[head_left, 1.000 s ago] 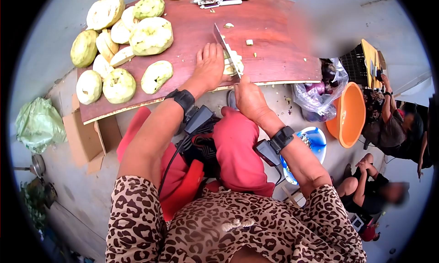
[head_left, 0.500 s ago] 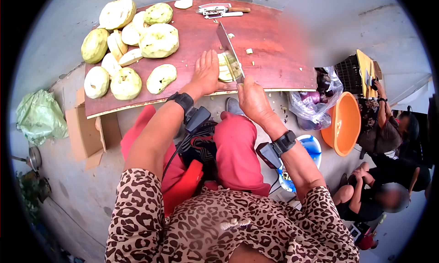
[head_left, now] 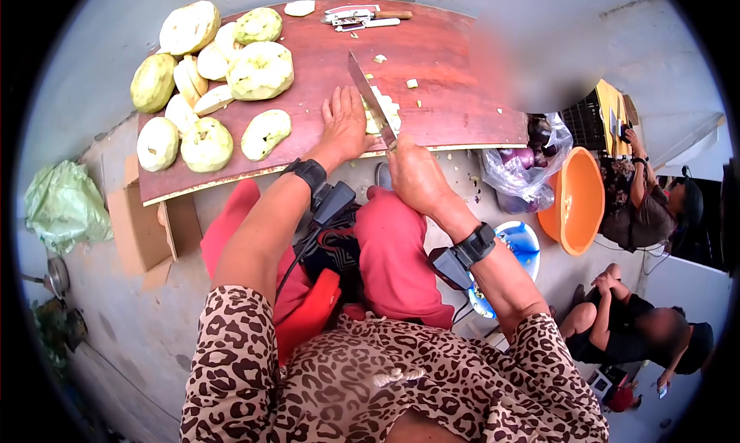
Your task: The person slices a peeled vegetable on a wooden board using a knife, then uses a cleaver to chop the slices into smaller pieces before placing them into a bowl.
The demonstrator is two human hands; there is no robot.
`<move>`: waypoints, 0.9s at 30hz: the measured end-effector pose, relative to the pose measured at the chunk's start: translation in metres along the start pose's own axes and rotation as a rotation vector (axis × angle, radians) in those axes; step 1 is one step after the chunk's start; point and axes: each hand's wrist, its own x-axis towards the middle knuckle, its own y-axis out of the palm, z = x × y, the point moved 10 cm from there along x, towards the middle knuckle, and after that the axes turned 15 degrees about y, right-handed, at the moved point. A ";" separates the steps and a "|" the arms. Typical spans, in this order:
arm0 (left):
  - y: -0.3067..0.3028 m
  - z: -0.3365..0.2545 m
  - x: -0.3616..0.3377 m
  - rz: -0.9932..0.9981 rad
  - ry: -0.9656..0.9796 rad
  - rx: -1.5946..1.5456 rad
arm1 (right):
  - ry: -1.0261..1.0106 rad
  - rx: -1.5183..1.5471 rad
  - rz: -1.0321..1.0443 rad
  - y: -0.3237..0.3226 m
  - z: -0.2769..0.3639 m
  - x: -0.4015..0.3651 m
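My right hand (head_left: pixel 420 175) is wrapped round the handle of a broad kitchen knife (head_left: pixel 368 94), whose blade slants across a pile of pale cut vegetable pieces (head_left: pixel 390 113). On the left side of the blade, my left hand (head_left: pixel 344 127) lies with its fingers stretched out and pressed together, close to the pieces. Whether its fingertips touch them is hidden in part. Further left on the red board sit several peeled, pale green round vegetables that look like eggplants, among them a large one (head_left: pixel 260 70) and a thick slice (head_left: pixel 266 134).
Peelers (head_left: pixel 370 19) lie at the board's (head_left: pixel 455 73) far edge. To the right are a plastic bag of purple vegetables (head_left: pixel 518 173), an orange basin (head_left: pixel 580 200) and a blue-white bowl (head_left: pixel 518 246). Other people sit at the right. A cardboard box (head_left: pixel 139 223) stands below left.
The blade has moved left across the pieces and leans more. More cut pieces now show on its right side. My left hand has shifted slightly left, and the view has moved a little.
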 end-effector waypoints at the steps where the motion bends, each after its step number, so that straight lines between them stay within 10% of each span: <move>1: 0.000 -0.001 -0.001 0.010 -0.001 -0.018 | 0.025 -0.021 0.032 -0.001 0.001 0.000; 27: 0.004 -0.003 -0.008 0.078 0.045 -0.017 | 0.143 0.040 0.100 -0.005 -0.001 -0.008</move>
